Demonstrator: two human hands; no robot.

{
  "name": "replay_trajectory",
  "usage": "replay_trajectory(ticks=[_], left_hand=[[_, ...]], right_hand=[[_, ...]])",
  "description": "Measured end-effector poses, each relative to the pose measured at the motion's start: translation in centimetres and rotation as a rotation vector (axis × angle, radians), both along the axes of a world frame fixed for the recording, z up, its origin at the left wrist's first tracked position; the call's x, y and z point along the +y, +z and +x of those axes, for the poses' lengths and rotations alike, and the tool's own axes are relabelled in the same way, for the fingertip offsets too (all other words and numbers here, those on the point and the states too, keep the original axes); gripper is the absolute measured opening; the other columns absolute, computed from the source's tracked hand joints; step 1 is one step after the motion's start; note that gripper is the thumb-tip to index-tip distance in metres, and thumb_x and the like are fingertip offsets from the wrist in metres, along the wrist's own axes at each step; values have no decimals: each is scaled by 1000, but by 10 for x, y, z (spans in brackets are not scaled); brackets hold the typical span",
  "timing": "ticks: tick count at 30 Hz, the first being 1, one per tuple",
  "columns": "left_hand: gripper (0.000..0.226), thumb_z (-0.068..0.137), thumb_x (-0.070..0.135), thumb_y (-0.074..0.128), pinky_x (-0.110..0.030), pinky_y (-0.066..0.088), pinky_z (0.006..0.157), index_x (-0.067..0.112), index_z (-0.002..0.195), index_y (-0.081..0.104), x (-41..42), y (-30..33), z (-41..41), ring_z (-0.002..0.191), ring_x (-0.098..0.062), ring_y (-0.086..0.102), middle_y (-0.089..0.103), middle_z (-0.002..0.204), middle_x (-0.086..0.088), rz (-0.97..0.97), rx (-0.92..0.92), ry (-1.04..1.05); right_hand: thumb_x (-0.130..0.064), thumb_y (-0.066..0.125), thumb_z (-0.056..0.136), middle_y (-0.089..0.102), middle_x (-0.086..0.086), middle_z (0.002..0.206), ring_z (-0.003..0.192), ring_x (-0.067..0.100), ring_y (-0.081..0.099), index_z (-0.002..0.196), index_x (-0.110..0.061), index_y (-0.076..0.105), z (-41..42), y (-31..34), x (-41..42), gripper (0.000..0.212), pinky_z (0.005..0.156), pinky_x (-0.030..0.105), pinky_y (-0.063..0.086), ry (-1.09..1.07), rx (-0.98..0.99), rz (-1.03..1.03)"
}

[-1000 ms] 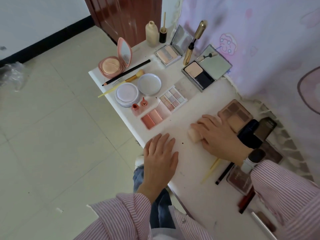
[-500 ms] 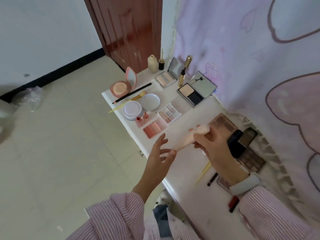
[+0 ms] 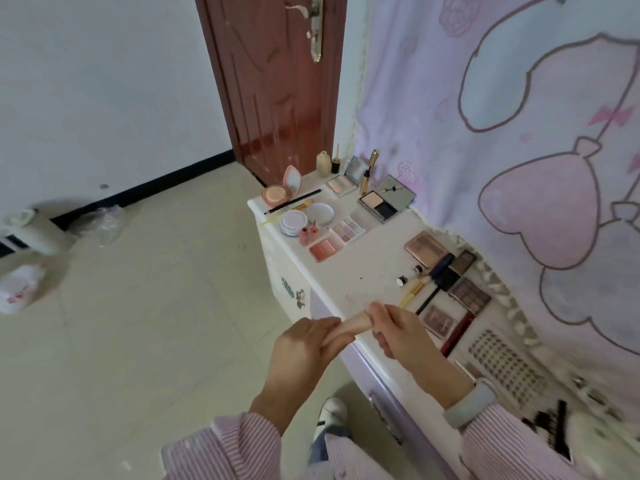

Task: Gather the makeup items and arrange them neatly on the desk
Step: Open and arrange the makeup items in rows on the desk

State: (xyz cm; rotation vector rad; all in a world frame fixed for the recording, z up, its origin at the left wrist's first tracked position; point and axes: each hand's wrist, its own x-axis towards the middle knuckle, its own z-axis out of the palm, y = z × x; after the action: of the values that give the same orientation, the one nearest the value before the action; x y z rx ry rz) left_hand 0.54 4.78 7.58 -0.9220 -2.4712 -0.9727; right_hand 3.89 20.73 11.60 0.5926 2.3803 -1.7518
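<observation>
I hold a pale peach tube above the front edge of the white desk. My left hand grips its near end and my right hand grips its far end. Laid out at the desk's far end are a pink compact with its mirror up, a round white jar, its lid, a blush palette and an eyeshadow palette. Further right lie a rose-gold palette, a dark brush and brown palettes.
A beige bottle, a small black bottle and a gold mascara stand at the desk's back corner by a red-brown door. A pink cartoon curtain hangs behind the desk. Plastic bags lie on the tiled floor.
My right hand lifted the peach tube off the desk and brought it toward me. My left hand rose from the desk and took hold of the tube's other end. The view pulled back.
</observation>
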Motion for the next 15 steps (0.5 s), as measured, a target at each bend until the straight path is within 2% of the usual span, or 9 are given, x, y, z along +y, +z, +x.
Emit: replay_trajectory(ticks=[1,2,4,6,8,11,13,15], left_hand=[[43,93,41,47,-20,41,43,9,79,73,-4,3,7,45,-11,56,65,58,1,13,-9,18],[39,94,35,48,-17,38,43,11,76,73,-7,8,14,43,-8,52,63,55,3,66,-118,39],[22,88,21,60,-11,33,46,15,71,72,-9,17,23,50,-5,52,62,56,11,246,-480,120],[27,86,24,61,-11,30,43,21,60,65,-5,20,28,46,-3,44,52,47,15,337,-822,192],[26,87,32,60,-15,29,37,22,63,63,1,23,32,41,-4,41,51,45,13,410,-1024,222],[15,85,37,61,-13,29,35,22,83,63,11,27,33,38,-5,45,59,58,1,454,-1128,228],[15,85,36,62,-13,29,35,21,84,62,21,28,31,40,-4,45,58,60,-2,422,-1110,193],[14,84,35,63,-13,30,37,22,80,64,36,29,29,42,-4,46,59,59,-1,416,-1095,171]], right_hand=[[-15,42,93,37,-7,47,44,7,31,57,-18,41,7,4,-2,36,48,21,28,59,18,39],[-17,43,94,38,-8,46,43,6,33,59,-17,44,13,10,-4,35,49,22,29,90,19,13],[-19,42,96,42,-5,47,43,8,37,71,-14,52,26,17,-6,27,48,23,33,157,15,-99],[-17,40,98,44,0,55,47,11,41,92,-10,57,33,20,-4,20,47,24,35,188,-1,-203],[-16,39,98,46,0,63,50,12,42,105,-13,57,37,22,3,19,47,25,34,195,-9,-261],[-25,44,97,53,-2,82,57,12,45,109,-26,60,38,26,20,20,50,24,38,257,-47,-304],[-35,46,94,57,-1,87,60,10,48,105,-25,64,35,28,32,24,52,23,40,189,-73,-327],[-31,48,93,59,2,84,60,10,50,99,-20,67,29,27,47,23,53,21,43,68,-61,-291]])
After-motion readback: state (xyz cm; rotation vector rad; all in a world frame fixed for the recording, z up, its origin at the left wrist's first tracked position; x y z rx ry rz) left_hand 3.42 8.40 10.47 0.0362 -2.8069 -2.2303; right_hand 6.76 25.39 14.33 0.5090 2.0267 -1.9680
